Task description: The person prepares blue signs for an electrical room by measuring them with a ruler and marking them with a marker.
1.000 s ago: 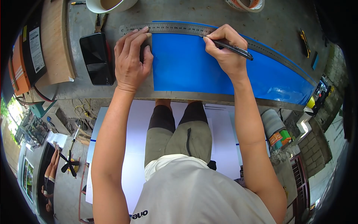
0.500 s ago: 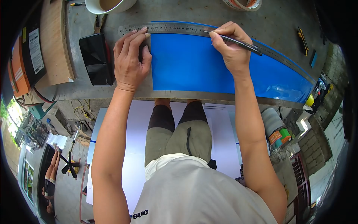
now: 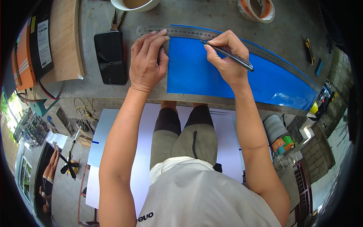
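Note:
A long steel ruler [image 3: 182, 31] lies along the far edge of a glossy blue sheet [image 3: 196, 72] on the metal table. My left hand [image 3: 146, 62] rests near the sheet's left edge, its stretched fingertips pressing on the ruler's end. In my right hand [image 3: 230, 53] is a black pen [image 3: 242, 62], held in a writing grip. Its tip points left, right at the ruler's near edge over the blue sheet.
Left of my left hand lie a black phone [image 3: 109, 56] and pliers [image 3: 116, 19]. A white bowl [image 3: 148, 6] and a tape roll [image 3: 269, 14] stand farther back. A yellow-black cutter knife [image 3: 309, 50] lies at right. An orange-black boxed device [image 3: 23, 62] sits far left.
The pen in my right hand has moved left along the ruler and a little nearer to me. My left hand still presses on the ruler's end. The whole view has shifted slightly.

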A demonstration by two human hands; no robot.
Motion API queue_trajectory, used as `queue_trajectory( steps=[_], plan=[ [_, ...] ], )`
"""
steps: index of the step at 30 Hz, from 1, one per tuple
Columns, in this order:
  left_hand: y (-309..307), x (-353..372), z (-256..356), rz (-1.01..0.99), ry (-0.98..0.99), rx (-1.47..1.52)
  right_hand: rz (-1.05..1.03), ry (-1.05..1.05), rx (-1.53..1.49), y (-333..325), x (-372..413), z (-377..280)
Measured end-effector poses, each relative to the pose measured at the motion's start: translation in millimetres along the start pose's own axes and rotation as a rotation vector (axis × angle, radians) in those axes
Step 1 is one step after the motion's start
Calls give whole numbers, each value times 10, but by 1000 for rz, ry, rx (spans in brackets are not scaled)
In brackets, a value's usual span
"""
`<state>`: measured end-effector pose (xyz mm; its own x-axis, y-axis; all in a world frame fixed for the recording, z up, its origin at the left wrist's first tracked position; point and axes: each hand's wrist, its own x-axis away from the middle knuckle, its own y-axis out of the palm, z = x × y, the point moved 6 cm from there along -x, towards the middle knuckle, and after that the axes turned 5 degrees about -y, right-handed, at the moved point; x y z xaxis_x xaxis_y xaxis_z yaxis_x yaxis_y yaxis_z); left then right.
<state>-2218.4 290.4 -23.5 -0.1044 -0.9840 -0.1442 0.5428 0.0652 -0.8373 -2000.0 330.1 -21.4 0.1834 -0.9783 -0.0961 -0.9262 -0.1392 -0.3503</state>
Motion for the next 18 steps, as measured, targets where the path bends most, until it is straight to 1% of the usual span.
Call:
queue_trajectory(
  steps=[3, 8, 11, 18],
  plan=[
    [6, 7, -6, 3, -5, 14, 22, -15, -60, 48, -49, -4],
    [2, 6, -15, 5, -8, 24, -37, -59, 43, 154, -84, 46],
    [-2, 10, -21, 1, -17, 24, -22, -25, 38, 155, -62, 113],
    [4, 11, -33, 11, -20, 23, -8, -36, 10, 170, -78, 109]
  ],
)
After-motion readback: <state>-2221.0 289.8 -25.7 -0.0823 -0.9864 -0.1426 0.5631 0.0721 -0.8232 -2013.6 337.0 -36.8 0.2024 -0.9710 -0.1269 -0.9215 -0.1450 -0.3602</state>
